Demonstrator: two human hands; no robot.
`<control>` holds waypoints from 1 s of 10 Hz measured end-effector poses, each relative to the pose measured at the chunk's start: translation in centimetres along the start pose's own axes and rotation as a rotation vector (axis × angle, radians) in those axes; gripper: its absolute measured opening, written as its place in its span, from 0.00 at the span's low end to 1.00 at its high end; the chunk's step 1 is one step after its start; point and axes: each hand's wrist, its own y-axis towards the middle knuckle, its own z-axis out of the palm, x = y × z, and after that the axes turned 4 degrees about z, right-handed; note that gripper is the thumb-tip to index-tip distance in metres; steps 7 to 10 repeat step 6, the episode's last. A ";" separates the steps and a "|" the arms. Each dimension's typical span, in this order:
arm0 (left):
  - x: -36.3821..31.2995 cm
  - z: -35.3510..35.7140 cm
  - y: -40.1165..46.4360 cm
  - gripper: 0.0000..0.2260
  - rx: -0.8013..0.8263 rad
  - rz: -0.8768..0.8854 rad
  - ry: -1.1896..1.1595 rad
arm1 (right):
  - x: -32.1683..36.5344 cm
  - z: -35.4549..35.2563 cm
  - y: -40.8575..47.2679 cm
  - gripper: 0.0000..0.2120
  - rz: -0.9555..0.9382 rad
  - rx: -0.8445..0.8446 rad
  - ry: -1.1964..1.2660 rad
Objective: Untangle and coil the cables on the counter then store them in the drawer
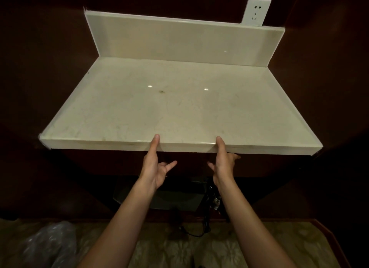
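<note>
In front of me, filling the middle of the frame, a pale marble tabletop sits in a dark wooden alcove, two ceiling lights glinting on it. A white wall socket stands at upper right. Along the bottom edge lies floral-patterned carpet; crumpled clear plastic lies at lower left.

A pale stone counter lies open from front edge to backsplash. Dark wood walls close both sides. Both hands crowd the front edge, with dark cables hanging beneath.
</note>
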 end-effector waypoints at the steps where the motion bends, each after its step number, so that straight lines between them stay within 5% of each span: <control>1: -0.4 0.3 0.1 0.34 -0.023 -0.026 -0.003 | -0.2 0.2 0.2 0.58 0.003 -0.004 0.011; 3: -0.6 -0.2 -0.3 0.37 -0.046 -0.043 0.235 | 0.3 -0.7 -0.2 0.57 0.019 0.051 -0.126; 5: -3.5 1.0 -3.0 0.33 0.071 -0.018 0.976 | 4.4 -4.0 -3.0 0.31 -0.068 0.177 -0.757; 6: -5.1 3.4 -5.1 0.27 0.149 0.214 1.206 | 6.8 -3.9 -6.0 0.31 -0.307 0.237 -0.851; 10: -5.1 3.4 -5.1 0.27 0.149 0.214 1.206 | 6.8 -3.9 -6.0 0.31 -0.307 0.237 -0.851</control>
